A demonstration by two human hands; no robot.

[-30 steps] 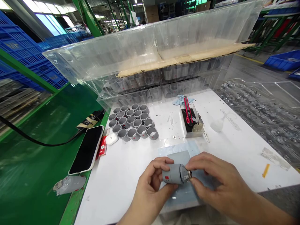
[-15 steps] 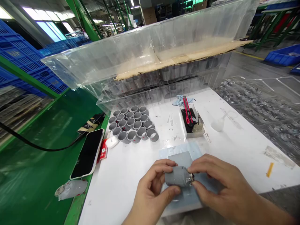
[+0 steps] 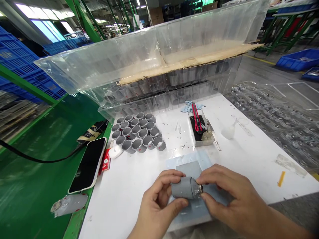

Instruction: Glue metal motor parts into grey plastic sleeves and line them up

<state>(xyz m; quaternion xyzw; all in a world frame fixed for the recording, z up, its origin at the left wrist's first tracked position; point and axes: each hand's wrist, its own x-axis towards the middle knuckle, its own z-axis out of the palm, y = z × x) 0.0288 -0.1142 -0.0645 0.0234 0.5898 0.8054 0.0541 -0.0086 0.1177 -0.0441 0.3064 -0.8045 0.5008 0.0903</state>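
A grey cylinder (image 3: 182, 188) lies on its side in the air above a blue pad, pinched by my left hand (image 3: 161, 199) between thumb and fingers. At its right end is a small part with a metal tip (image 3: 200, 188), gripped by thumb and fingertips of my right hand (image 3: 231, 192). A visible seam separates the cylinder from this end part. Beneath both hands, the light blue pad (image 3: 206, 159) carries a grey block (image 3: 189, 168). Several open grey rings (image 3: 143, 133) stand grouped on the white table, to the left and beyond my hands.
A small tray (image 3: 205, 142) holds a red cutter (image 3: 196, 119). Near the left edge lie a phone (image 3: 87, 164), a white case (image 3: 115, 152) and another grey part (image 3: 71, 204). Clear plastic trays (image 3: 154, 43) stand behind; a squat translucent bottle (image 3: 228, 132) is at right.
The end part has shifted slightly out of the grey cylinder, so a seam now shows between them. Both hands keep their hold; the whole view has moved a little.
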